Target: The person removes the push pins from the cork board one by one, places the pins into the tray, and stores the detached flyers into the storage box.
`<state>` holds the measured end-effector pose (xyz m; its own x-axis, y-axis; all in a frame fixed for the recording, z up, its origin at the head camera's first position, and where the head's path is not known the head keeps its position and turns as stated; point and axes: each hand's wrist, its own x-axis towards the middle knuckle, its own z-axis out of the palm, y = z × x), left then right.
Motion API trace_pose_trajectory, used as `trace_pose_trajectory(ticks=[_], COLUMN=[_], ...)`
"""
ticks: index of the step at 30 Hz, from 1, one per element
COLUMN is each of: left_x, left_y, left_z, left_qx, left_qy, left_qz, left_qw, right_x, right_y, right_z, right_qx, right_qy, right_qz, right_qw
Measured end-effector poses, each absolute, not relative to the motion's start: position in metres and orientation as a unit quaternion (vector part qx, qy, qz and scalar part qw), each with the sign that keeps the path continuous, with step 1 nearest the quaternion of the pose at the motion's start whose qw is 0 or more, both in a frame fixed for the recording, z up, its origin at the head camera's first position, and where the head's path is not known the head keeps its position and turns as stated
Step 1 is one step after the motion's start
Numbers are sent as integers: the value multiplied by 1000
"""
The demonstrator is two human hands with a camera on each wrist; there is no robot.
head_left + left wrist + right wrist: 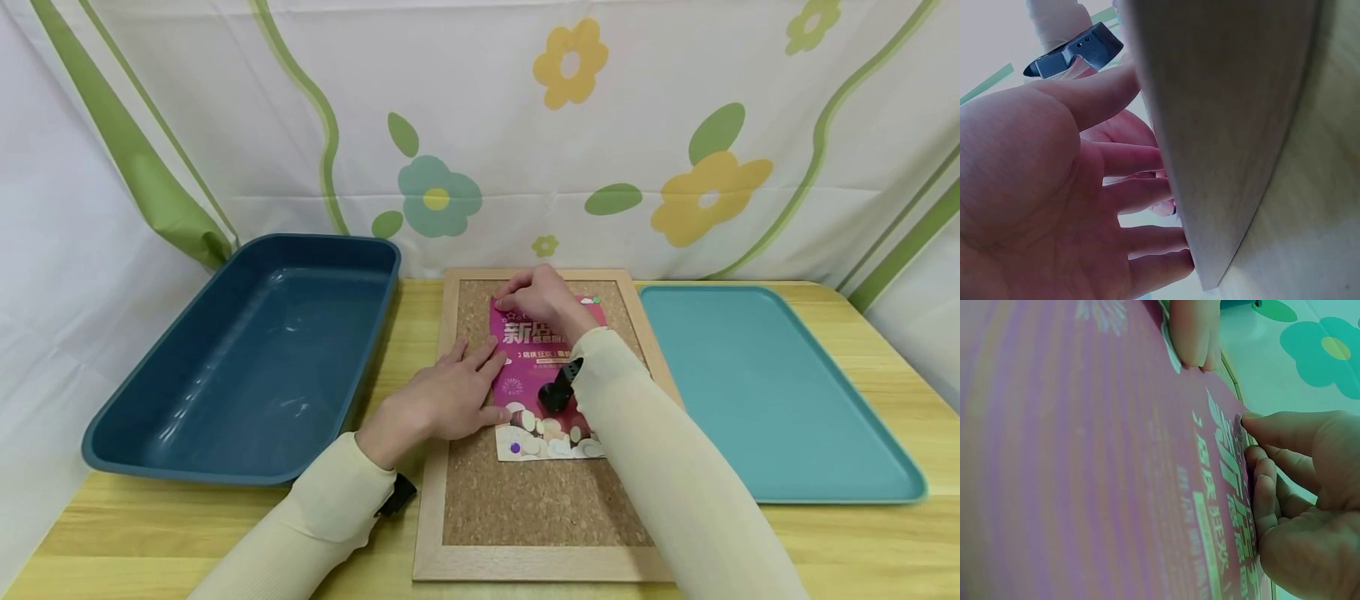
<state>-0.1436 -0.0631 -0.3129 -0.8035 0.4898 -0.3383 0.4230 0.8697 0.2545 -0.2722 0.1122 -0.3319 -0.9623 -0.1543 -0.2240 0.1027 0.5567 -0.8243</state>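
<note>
A pink and magenta flyer (525, 375) with large printed characters lies on a wood-framed cork board (551, 508). My left hand (456, 392) rests with fingers spread across the flyer's left edge and the board's frame. At the flyer's upper left corner is my right hand (538, 296). In the right wrist view its thumb meets a small dark pin (1239, 420) at that corner, with the other fingers curled below. A purple pin (515, 447) sits in the lower left corner and a green pin (596, 300) in the upper right. My right forearm hides the flyer's lower right corner.
To the left stands a deep dark blue bin (247, 375). A flat teal tray (780, 392) lies right of the board on the wooden table (870, 542). Behind them hangs a white curtain (517, 108) with flowers and leaves.
</note>
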Motion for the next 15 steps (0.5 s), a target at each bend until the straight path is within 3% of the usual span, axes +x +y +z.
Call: trace_pose_trajectory(ticks=[15], left_x=[-144], left_y=[-63], left_z=[-315], left_qx=[248], left_qy=[946], left_qz=[77], left_qw=[195], right_x=[-272], right_y=[120], right_z=[-336], right_qx=[-26], right_qy=[863], right_qz=[-487], right_qw=[134])
